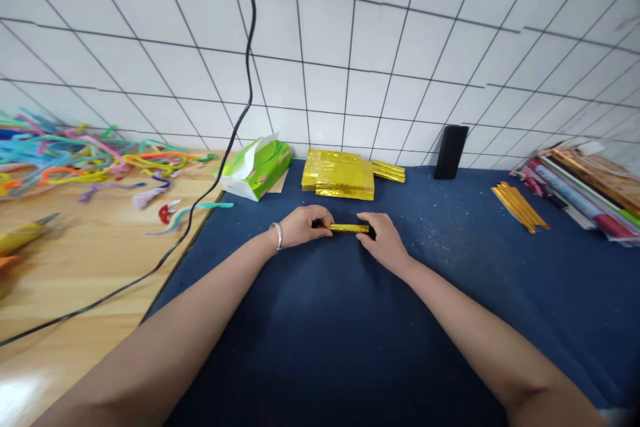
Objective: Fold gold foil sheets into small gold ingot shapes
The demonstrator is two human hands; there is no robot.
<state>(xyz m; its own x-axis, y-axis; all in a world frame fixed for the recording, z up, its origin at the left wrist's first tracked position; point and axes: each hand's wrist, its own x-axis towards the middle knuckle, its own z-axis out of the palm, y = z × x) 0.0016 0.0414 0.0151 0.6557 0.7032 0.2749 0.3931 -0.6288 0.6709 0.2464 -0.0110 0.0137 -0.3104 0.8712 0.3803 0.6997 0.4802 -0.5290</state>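
Observation:
A narrow folded strip of shiny gold foil paper (pixel 349 228) lies level between my two hands, over the dark blue table cover. My left hand (pixel 304 225), with a silver bangle at the wrist, pinches its left end. At the right end, my right hand (pixel 384 238) grips it between thumb and fingers. Both tips of the strip are hidden by the fingers. Just beyond the hands sits a stack of gold foil sheets (pixel 345 177), and several thin folded gold strips (pixel 389 171) rest against its right side.
A green tissue pack (pixel 260 170) stands left of the stack. A black upright block (pixel 451 152) leans at the tiled wall. More gold strips (pixel 520 207) and piled books (pixel 585 193) are at right. Pipe cleaners (pixel 100 157), a black cable (pixel 200 203) and a yellow tool (pixel 23 238) occupy the left.

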